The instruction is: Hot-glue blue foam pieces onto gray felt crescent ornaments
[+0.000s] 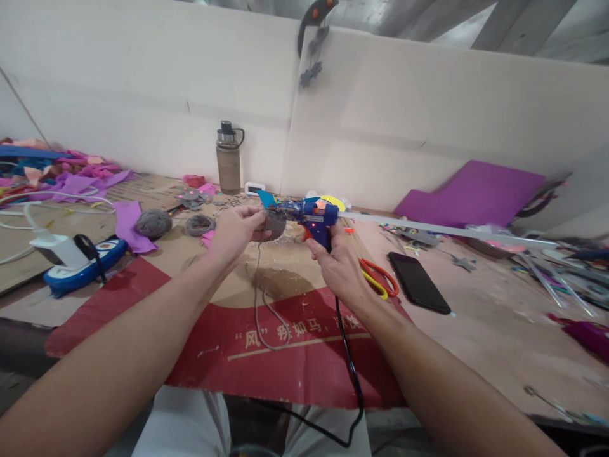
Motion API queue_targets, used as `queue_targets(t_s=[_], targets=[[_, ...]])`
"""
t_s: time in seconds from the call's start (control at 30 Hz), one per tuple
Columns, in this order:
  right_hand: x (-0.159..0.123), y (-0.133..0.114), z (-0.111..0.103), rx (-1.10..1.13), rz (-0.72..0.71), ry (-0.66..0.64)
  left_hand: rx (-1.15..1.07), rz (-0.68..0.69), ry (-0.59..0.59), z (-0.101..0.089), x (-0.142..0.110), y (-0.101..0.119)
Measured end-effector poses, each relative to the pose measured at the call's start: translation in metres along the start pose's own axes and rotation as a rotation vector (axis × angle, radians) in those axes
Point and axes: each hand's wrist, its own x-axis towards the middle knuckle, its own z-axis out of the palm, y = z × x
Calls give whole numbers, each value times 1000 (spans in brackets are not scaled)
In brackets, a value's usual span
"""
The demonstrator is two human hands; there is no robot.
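Bare forearms (118,355) stretch over a red printed sheet (304,371) on the counter (504,346). The left hand (238,230) pinches a grey yarn piece (275,225), a strand (257,292) trailing from it onto the sheet. The right hand (339,259) grips a blue glue gun (323,219) — long pale glue stick (442,227) jutting from its back — its front end right by that piece. Orange-handled scissors (391,279) and a black phone (419,282) lie to the right.

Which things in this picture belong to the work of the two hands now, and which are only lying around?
In the work:
- glue gun, held in the right hand, with a clear stick in its back
- grey yarn piece, held in the left hand

Seemingly just lying about:
- black phone
- drink bottle
- purple sheet
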Motion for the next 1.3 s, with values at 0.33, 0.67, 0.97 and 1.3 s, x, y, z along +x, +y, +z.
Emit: queue_targets(t_s=[0.33, 0.67, 0.97, 1.3], targets=[[0, -2, 2, -88, -59, 32, 87, 37, 62, 3, -3, 3], [0, -5, 1, -123, -76, 41, 66, 33, 83, 5, -4, 5], [0, -2, 0, -113, -75, 50, 62, 18, 86, 5, -4, 7], [-2, -3, -2, -122, -73, 41, 55, -12, 110, 6, -6, 11]])
